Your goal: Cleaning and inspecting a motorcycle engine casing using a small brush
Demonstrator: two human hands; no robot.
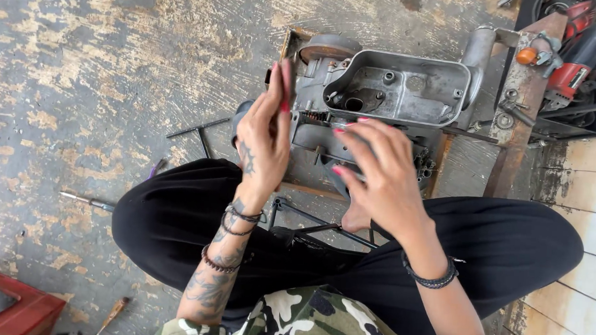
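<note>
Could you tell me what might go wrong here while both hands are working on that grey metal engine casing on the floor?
The left hand pinches a small dark part at the edge of the grey engine casing; it might slip and drop into the open cavity. The right hand has its fingertips among the spring and linkage, where they could be pinched. The T-handle wrench and other loose tools lie on the floor near the knees, so they could be knocked or knelt on.

Engine casing (388, 98) set on wooden frame (511, 123), far centre. Left hand (262, 146) raised at casing's left edge; right hand (378, 171) placed on its near side. T-handle wrench (199, 133) laid left of casing. Power tools (574, 59) stacked far right. Crate (7, 305) placed near left.
</note>
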